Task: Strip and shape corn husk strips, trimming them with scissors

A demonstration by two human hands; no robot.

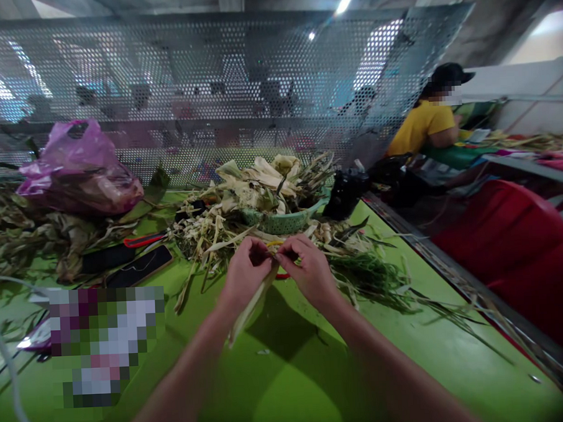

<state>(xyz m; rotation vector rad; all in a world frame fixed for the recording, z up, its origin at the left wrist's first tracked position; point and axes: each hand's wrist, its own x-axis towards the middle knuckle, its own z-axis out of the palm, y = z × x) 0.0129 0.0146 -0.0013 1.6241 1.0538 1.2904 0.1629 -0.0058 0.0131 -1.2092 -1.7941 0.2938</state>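
One green worktop [289,397] is seen. On it, one purple bag [82,179] is set well beyond and left of the left hand [247,265]; one green basket [282,223], heaped with husks [271,183], is placed just beyond both hands. By left and right hand [308,266], fingers curled and tips pinched, one pale strip [254,305] is held between them.

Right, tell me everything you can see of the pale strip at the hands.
The pale strip, cream-coloured, long and narrow, looks like dry husk. Its upper end meets the pinched fingertips of the left hand and right hand. The rest slants down beside the left forearm; whether it touches the table is unclear.
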